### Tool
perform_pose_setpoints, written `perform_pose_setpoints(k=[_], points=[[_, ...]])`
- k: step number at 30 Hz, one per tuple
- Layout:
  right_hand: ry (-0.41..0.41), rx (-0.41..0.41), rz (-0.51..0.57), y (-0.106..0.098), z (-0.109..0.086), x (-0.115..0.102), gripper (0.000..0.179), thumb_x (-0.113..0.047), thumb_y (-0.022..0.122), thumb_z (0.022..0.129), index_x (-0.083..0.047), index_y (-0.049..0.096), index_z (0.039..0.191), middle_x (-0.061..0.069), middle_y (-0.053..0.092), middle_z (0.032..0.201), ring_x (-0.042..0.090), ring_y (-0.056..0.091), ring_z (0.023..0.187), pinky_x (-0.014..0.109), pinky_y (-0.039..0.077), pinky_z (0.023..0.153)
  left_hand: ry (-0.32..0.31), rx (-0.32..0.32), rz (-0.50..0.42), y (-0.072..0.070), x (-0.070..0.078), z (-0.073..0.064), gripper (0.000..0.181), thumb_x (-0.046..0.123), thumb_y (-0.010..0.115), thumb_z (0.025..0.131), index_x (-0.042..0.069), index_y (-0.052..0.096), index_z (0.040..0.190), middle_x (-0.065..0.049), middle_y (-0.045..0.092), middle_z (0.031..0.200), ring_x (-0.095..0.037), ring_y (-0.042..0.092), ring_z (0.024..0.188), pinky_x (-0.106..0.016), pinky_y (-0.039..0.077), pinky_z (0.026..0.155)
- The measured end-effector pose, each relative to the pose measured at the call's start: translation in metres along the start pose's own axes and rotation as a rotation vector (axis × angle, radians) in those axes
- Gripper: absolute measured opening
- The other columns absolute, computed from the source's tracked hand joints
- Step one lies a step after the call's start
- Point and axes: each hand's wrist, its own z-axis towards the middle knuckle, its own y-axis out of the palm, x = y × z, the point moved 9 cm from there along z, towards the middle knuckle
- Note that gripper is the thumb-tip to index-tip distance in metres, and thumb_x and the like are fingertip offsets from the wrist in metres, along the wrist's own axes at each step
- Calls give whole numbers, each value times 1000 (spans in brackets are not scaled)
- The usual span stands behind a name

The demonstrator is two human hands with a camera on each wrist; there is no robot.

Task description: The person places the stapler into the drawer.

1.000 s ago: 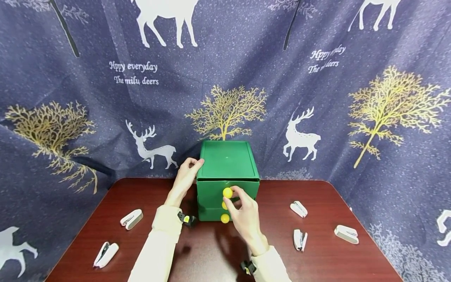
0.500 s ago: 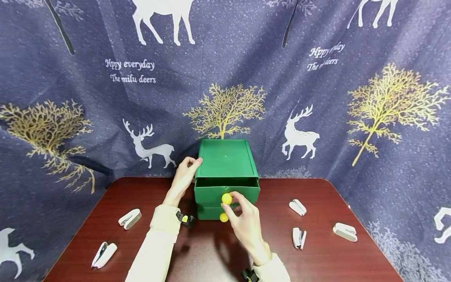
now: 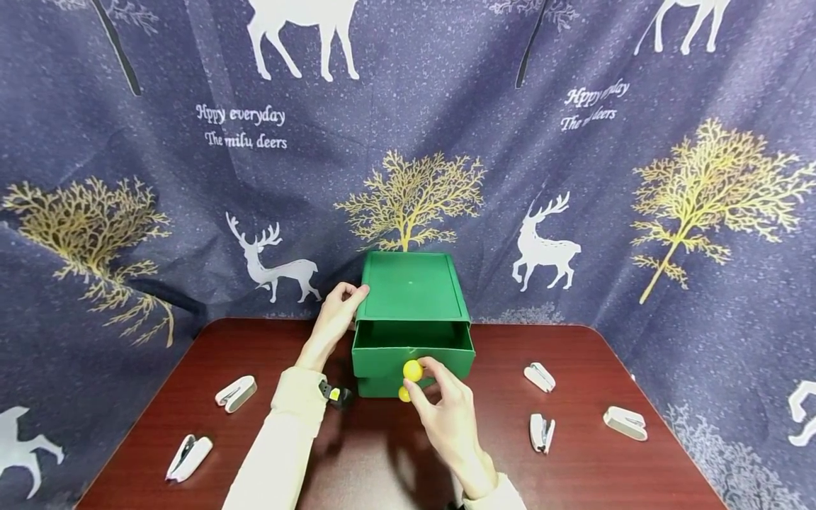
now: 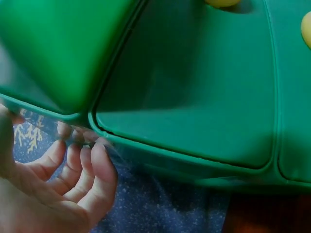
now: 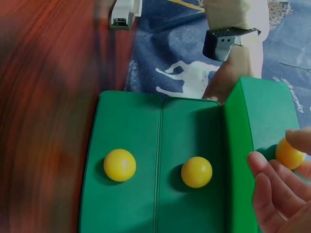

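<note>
A green three-drawer cabinet (image 3: 411, 287) stands at the table's back, its top drawer (image 3: 376, 361) pulled partway out with a bare interior showing. My right hand (image 3: 449, 411) pinches that drawer's yellow ball knob (image 3: 413, 370) between thumb and fingers. On the left, my left hand (image 3: 334, 315) holds the cabinet's upper side edge, thumb at the top and bent fingers (image 4: 99, 165) against the side wall. The right wrist view shows the lower two drawers closed, with a middle knob (image 5: 197, 172) and a bottom knob (image 5: 119, 165), both yellow balls.
White staplers lie on the reddish-brown table (image 3: 484, 467): two at the left, including one stapler (image 3: 236, 394), and three at the right, including another stapler (image 3: 625, 423). A blue-grey cloth (image 3: 306, 177) with deer and trees hangs close behind the cabinet.
The top drawer has slid out toward me from nearly closed, my right hand moving back and down with its knob. My left hand stays at the cabinet's side.
</note>
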Motion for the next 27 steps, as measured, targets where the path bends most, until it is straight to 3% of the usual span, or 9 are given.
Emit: perform_pose_setpoints(k=[4, 11, 15, 27], points=[[26, -4, 4, -1, -4, -2, 32, -10, 80, 81, -13, 66, 110, -4, 68, 94, 2, 58, 57, 16, 49, 54, 5, -3, -5, 0, 1, 0, 41, 46, 61, 94, 7, 54, 101, -4, 52, 78, -16, 52, 65, -32, 53, 54], [-40, 32, 19, -6, -10, -12, 37, -5, 81, 79, -13, 65, 111, -2, 69, 93, 2, 59, 57, 15, 49, 52, 4, -8, -33, 0, -1, 1, 38, 43, 62, 95, 6, 54, 98, -5, 54, 75, -16, 54, 63, -38, 54, 55], [-36, 30, 31, -7, -14, -14, 36, -5, 81, 80, -14, 65, 111, -2, 69, 93, 2, 60, 57, 16, 49, 52, 4, -16, -32, 1, -1, 2, 38, 43, 62, 95, 6, 54, 99, -5, 55, 77, -16, 55, 64, -43, 54, 58], [-21, -20, 22, -11, -20, -18, 33, -7, 80, 81, -12, 65, 110, -3, 70, 91, 5, 62, 62, 17, 51, 55, 4, -18, -51, 2, -3, 2, 41, 45, 62, 94, 6, 53, 101, -5, 54, 78, -16, 54, 65, -31, 52, 52]])
